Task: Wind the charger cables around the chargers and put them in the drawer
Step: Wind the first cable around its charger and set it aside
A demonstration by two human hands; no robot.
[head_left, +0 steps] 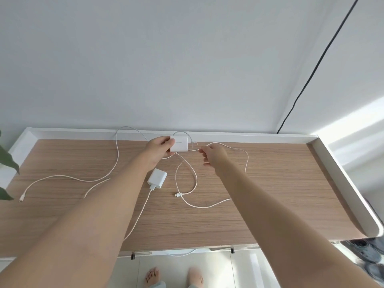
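Note:
My left hand (159, 147) grips a white rectangular charger (180, 144), held just above the far middle of the wooden desk top (270, 183). My right hand (213, 155) pinches that charger's white cable (236, 149) a little to the charger's right; the cable loops over the desk and ends in a plug (178, 194). A second white charger (157, 179) lies flat on the desk nearer to me, its cable (143, 208) trailing off the front edge. A third long white cable (87, 180) snakes across the left half of the desk. No drawer front can be made out clearly.
A raised white rim (332, 161) borders the desk at the back and right. Green plant leaves (7, 161) poke in at the left edge. A black cord (311, 75) runs down the wall at the right. Bare feet (152, 276) stand on the tiled floor below the front edge.

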